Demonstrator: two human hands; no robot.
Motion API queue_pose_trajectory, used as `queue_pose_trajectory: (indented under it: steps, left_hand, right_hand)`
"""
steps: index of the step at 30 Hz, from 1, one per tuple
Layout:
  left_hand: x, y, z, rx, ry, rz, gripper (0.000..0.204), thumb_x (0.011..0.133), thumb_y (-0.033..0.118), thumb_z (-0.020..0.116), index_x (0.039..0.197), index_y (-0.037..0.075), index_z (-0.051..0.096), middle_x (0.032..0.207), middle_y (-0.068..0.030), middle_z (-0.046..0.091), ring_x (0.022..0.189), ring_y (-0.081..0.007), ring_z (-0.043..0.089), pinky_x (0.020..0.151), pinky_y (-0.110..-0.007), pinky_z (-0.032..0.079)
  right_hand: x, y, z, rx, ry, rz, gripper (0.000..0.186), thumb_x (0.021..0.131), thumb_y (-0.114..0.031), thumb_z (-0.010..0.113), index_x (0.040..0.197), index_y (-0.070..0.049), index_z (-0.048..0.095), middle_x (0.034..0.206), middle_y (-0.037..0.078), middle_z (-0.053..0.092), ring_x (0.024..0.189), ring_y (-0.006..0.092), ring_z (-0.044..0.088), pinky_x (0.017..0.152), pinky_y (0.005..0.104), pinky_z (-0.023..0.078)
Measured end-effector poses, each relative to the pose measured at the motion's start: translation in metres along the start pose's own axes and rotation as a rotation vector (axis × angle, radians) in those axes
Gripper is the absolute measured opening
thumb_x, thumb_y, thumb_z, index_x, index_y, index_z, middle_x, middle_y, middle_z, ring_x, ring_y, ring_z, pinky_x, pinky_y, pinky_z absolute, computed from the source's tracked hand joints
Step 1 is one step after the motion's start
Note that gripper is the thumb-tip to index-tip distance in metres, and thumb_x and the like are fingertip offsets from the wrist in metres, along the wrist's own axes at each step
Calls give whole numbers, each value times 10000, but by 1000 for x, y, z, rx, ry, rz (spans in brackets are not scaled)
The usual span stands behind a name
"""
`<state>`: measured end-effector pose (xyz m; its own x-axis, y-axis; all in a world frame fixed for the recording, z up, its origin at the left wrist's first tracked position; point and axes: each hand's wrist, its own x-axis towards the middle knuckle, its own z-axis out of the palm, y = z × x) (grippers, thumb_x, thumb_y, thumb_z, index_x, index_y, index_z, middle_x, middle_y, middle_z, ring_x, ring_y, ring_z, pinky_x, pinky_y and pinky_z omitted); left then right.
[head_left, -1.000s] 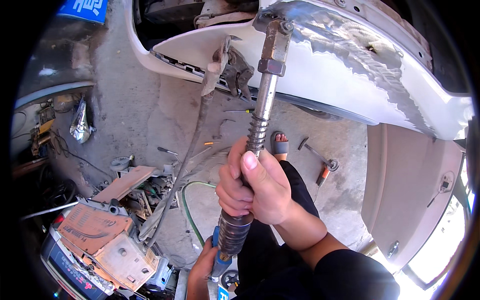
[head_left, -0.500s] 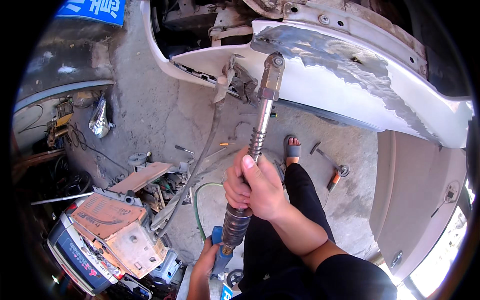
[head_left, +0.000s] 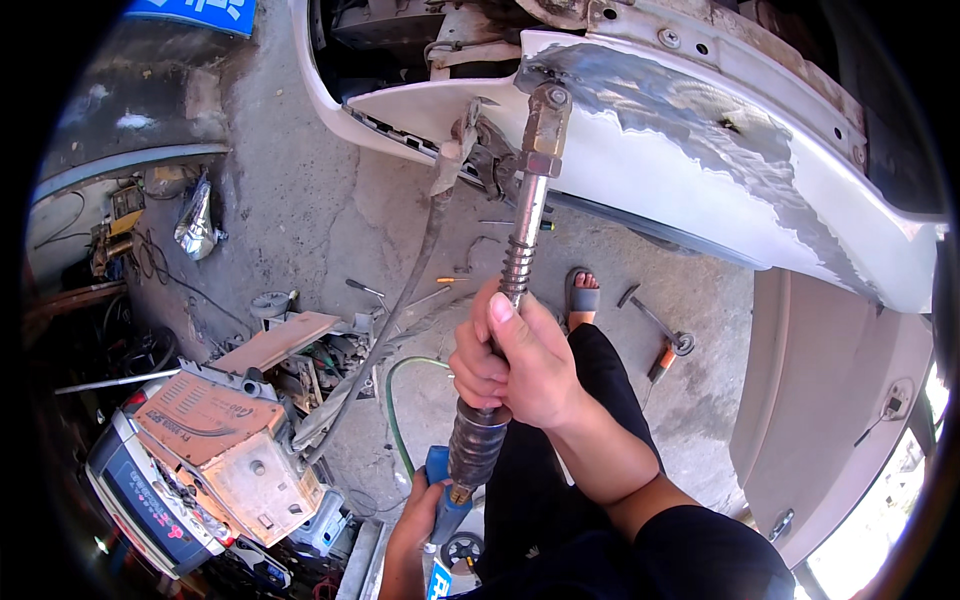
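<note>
A slide-hammer dent puller (head_left: 478,445) with a blue handle, a ribbed dark weight, a shiny rod and a coil spring stands upright in the picture before me. My right hand (head_left: 515,365) is closed round its rod, just under the spring and above the weight. Lower down, my left hand (head_left: 415,515) wraps the blue handle, its fingers partly hidden. The puller's brass-coloured hex head (head_left: 546,130) overlaps the upper left part of the grey, sanded patch on a white car panel (head_left: 640,165). Whether the tip touches the metal cannot be made out.
A thick cable (head_left: 420,260) with a clamp hangs from the panel's lower edge to an orange box-shaped machine (head_left: 215,420) at left. A hammer (head_left: 645,310) and an orange-bodied tool (head_left: 665,360) lie on the floor near my foot. An open car door (head_left: 830,400) stands at right.
The puller's tip has shifted slightly toward the upper left corner of the grey patch. Both hands keep their holds, and the whole view has moved a little.
</note>
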<state>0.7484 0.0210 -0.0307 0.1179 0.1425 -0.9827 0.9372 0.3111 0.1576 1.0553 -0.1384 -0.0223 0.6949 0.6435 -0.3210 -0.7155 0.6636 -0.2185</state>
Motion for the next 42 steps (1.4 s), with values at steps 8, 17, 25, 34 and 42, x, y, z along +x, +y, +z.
queue_pose_trajectory:
  steps: [8, 17, 25, 34, 42]
  left_hand:
    - [10, -5, 6, -10, -26, -8, 542, 903, 273, 484, 1379, 70, 325, 841, -86, 569, 601, -172, 582, 487, -318, 495]
    - [28, -16, 10, 3, 5, 21, 561, 900, 321, 491, 1372, 72, 319, 838, -100, 570, 584, -190, 584, 480, -324, 497]
    - [62, -13, 39, 46, 44, 103, 605, 894, 338, 508, 1383, 40, 314, 1043, -125, 564, 853, -190, 592, 673, -345, 512]
    - [118, -22, 71, -26, 32, 229, 588, 864, 284, 562, 1287, -66, 352, 1104, -190, 532, 994, -239, 537, 866, -324, 440]
    - [110, -24, 42, 222, 402, 369, 902, 815, 299, 655, 1444, -87, 137, 1385, -296, 372, 1271, -343, 422, 1065, -365, 331]
  right_hand:
    - [0, -3, -5, -24, 26, 5, 313, 1033, -348, 398, 859, -94, 340, 589, -4, 346, 452, 69, 313, 404, 235, 308]
    - [0, -2, -1, -190, 173, -33, 272, 1040, -311, 379, 876, -95, 353, 590, 3, 346, 458, 77, 309, 415, 242, 307]
    - [3, -3, -13, -615, 354, -95, 260, 1029, -267, 416, 877, -59, 379, 603, 26, 433, 475, 100, 409, 440, 269, 370]
    - [7, 1, -24, -1143, 587, -204, 304, 995, -263, 488, 979, 38, 456, 640, 189, 567, 596, 307, 621, 554, 401, 450]
    - [-30, 27, -58, -735, 537, -67, 274, 996, -294, 503, 949, -25, 508, 623, -8, 504, 566, 74, 506, 507, 273, 409]
